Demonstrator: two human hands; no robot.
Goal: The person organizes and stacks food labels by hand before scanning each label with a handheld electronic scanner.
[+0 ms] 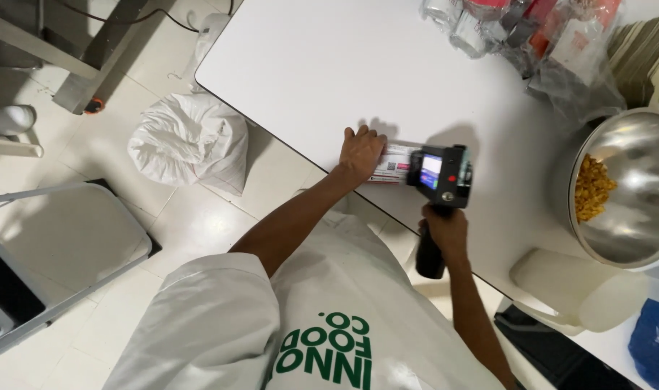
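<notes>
My left hand (pixel 360 152) presses flat on a small white packet (pixel 394 164) with a pink and dark label, lying near the front edge of the white table (pixel 329 65). My right hand (pixel 447 232) grips the black handle of a handheld printer gun (pixel 441 177). Its head, with a small lit screen, sits over the right end of the packet. The part of the packet under the printer head is hidden.
A steel bowl (pixel 633 217) holding yellow kernels stands at the right. Clear-wrapped packets (pixel 517 29) pile at the table's far right. A white plastic jug (pixel 560 285) lies by the bowl. On the floor are a white sack (pixel 189 141) and a folding step stool (pixel 62 245).
</notes>
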